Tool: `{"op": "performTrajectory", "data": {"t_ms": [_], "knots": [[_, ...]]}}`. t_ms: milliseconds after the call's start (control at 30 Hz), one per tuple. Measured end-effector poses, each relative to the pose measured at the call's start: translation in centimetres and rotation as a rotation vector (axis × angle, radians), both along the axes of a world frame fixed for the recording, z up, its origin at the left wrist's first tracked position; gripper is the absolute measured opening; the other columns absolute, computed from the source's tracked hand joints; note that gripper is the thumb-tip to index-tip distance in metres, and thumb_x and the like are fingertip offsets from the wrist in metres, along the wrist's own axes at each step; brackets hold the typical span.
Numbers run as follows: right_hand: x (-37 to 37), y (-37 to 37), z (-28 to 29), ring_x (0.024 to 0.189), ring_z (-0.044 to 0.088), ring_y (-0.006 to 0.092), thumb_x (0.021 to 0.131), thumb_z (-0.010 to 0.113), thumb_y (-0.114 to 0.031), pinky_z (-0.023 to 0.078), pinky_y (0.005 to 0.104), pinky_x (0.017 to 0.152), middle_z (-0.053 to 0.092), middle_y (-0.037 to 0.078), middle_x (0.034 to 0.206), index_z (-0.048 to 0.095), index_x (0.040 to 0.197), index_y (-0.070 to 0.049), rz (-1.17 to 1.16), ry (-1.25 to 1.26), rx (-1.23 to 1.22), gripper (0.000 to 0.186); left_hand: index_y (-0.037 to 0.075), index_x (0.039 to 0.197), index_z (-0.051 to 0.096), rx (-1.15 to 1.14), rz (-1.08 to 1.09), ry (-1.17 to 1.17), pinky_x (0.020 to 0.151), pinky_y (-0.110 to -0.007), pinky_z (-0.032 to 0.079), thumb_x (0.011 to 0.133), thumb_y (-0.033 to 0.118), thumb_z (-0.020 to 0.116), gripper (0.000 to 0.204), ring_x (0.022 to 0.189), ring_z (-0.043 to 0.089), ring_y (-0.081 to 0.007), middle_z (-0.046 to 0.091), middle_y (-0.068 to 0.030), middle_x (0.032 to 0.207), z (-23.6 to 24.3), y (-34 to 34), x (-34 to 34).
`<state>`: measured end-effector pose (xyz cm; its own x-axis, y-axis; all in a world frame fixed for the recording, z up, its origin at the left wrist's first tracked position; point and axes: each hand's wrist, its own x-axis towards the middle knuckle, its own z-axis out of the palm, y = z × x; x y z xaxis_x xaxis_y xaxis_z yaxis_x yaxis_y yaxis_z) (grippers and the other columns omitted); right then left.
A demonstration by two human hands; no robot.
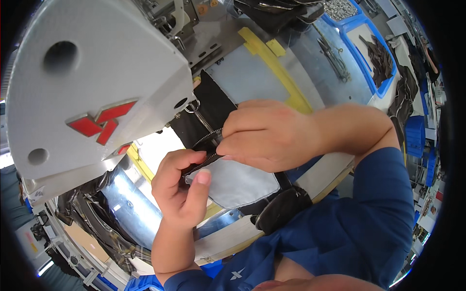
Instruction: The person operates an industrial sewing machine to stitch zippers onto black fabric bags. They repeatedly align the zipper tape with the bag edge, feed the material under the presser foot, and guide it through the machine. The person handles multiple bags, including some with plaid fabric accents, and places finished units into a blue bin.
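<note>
Blue tray (365,29): upper right, holds dark fabric pieces (379,58).
Left hand (182,186): centre, curled, pinching the zipper (206,138) and grey fabric (238,182).
Right hand (269,133): fingertips pressed together on the zipper.

Black zippered fabric (213,109), grey sewing machine (97,82) with red emblem (102,125), yellow tape (276,68).

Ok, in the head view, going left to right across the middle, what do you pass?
Grey sewing machine head → left hand pinching the black zippered fabric → right hand on the zipper → blue sleeve → blue bins at the far right.
</note>
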<state>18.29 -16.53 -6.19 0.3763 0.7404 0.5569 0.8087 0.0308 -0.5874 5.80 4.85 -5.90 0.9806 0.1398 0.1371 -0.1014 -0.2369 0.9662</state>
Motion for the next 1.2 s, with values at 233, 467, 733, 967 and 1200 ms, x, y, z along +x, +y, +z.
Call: {"op": "performTrajectory", "data": {"t_ms": [233,467,733,967,1200], "knots": [[0.2,0.3,-0.4,0.077,0.064,0.0277,0.086,0.077,-0.01,0.052,0.0395,0.064,0.057,0.007,0.088,0.067,0.092,-0.007,0.017,0.006,-0.011,0.012,-0.003,0.098,0.074,0.136,0.024,0.019,0.075,-0.028,0.051,0.085,0.004,0.08,0.016,0.082,0.068,-0.0189,0.073,-0.0117,0.091,-0.6,-0.3,0.2],[0.2,0.3,-0.3,0.079,0.064,0.0277,0.088,0.077,-0.011,0.053,0.0392,0.065,0.059,0.007,0.089,0.068,0.093,-0.007,0.026,0.016,-0.029,0.011,-0.003,0.097,0.075,0.016,0.066,0.149,0.075,-0.028,0.051,0.087,0.003,0.078,0.012,0.079,0.066,-0.018,0.072,-0.0114,0.087,-0.1,-0.4,0.0],[0.8,0.2,-0.5,0.075,0.065,0.0271,0.086,0.08,-0.008,0.053,0.0361,0.063,0.065,0.009,0.093,0.073,0.099,-0.005,0.042,0.14,-0.042,0.015,-0.002,0.097,0.075,0.168,0.062,0.055,0.067,-0.027,0.049,0.09,0.002,0.078,0.009,0.072,0.064,-0.0157,0.072,-0.0098,0.084,-0.3,-0.6,0.3],[0.9,0.4,0.5,0.081,0.066,0.0311,0.089,0.075,-0.016,0.052,0.0425,0.069,0.065,0.009,0.086,0.071,0.091,-0.006,0.042,0.349,-0.083,0.011,-0.005,0.104,0.074,0.252,0.003,0.035,0.077,-0.024,0.047,0.096,0.004,0.075,0.012,0.083,0.061,-0.0115,0.071,-0.0069,0.093,0.1,-0.6,0.4],[0.9,0.9,0.4,0.081,0.067,0.0314,0.09,0.071,-0.017,0.053,0.0428,0.07,0.066,0.009,0.082,0.071,0.088,-0.004,0.053,0.364,-0.127,0.013,0.0,0.096,0.075,0.267,0.042,-0.019,0.064,-0.026,0.048,0.089,0.002,0.078,0.008,0.068,0.063,-0.0161,0.07,-0.0087,0.081,-0.4,-0.9,0.6]]}}
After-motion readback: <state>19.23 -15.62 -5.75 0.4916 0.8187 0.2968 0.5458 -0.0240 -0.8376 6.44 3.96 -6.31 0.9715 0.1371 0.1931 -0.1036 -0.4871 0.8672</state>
